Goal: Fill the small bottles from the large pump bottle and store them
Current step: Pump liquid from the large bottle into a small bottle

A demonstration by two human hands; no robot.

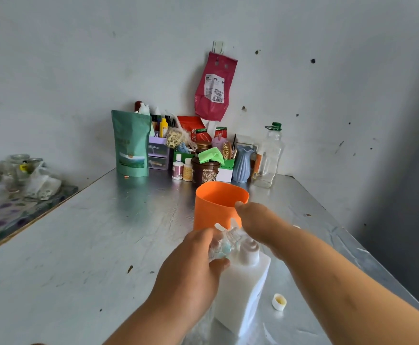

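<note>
**Small bottle held at the pump spout**

The metal-covered counter [79, 245] runs from near to the far wall. At near centre stands the large pump bottle [245, 290], white and square-shouldered, with no print visible on its sides. Just beyond it is an orange cup [216, 207] with its mouth open.

A magenta pouch [214, 85] hangs on the far wall. It carries a white label with a barcode, and the text on it is too small to read. A green stand-up pouch [131, 143] sits at the far left of the clutter, its print blurred. A red packet [194, 131] beside it shows white Chinese characters. A clear jug with a green cap [269, 158] stands at the far right.

The left hand [193, 265] comes in from the near edge. Its fingers and thumb are curled around the small bottle [222, 247], clear with blue-green markings. The bottle is tilted, with its neck up against the pump's spout.

The right hand [258, 222] lies palm down over the pump head, with one finger stretched toward the cup's rim. Its other fingers are hidden, so whether it grips anything cannot be told.

A small white cap [279, 301], yellowish inside, lies on the counter to the right of the pump bottle, apart from both hands.
</note>
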